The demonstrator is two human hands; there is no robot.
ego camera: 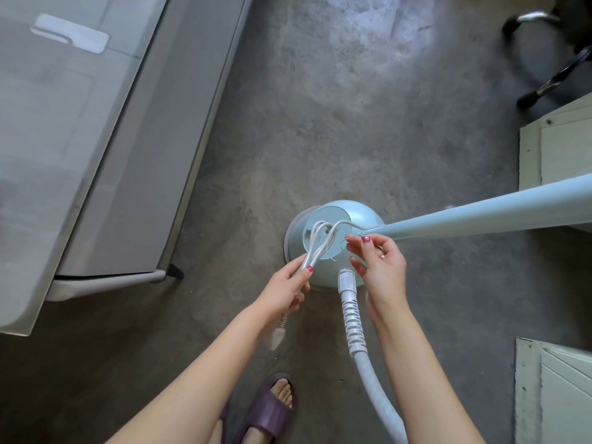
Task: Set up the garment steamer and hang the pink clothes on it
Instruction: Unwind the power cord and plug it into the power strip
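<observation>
A person's left hand point(290, 288) grips the bundled power cord point(315, 248) while the right hand point(376, 262) pinches its thin wire tie point(350, 237), just above the garment steamer point(333, 238) base on the floor; untwisting fully before pulling should avoid kinks.

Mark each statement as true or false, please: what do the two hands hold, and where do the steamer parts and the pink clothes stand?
1. The left hand grips the bundled white power cord. True.
2. The right hand holds pink clothes. False: no pink clothes show; its fingertips pinch something thin.
3. The white ribbed hose joins the round pale-blue steamer base. True.
4. The pale-blue pole lies detached on the floor. False: it rises from the base.
</observation>
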